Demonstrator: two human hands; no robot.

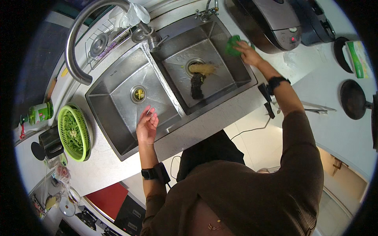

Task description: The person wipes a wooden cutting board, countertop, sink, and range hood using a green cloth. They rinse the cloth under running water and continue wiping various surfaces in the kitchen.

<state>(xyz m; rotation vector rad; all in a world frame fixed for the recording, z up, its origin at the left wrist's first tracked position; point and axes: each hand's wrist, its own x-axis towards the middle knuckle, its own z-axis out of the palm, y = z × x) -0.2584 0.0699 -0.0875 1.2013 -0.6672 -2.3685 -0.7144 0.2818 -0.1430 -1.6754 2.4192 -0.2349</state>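
My right hand (248, 53) presses its fingers onto a green scrubbing cloth (234, 45) at the right rim of the double stainless-steel sink (173, 79). My left hand (148, 125) hovers over the near part of the left basin, palm up, with loosely curled fingers and nothing in it. In the right basin a tan fibrous scrubber (203, 69) lies partly over the drain. A dark, crumpled scrubber or clump (197, 86) touches it; its exact kind cannot be made out. Yellow-green food scraps (139, 94) sit in the left basin's drain.
A curved steel faucet (71, 44) arches over the left basin. Left of the sink stands a green colander (60, 126) of leafy greens, beside a bottle of green liquid (40, 114). A rice cooker (283, 32) stands behind my right hand. A frying pan (353, 98) lies far right.
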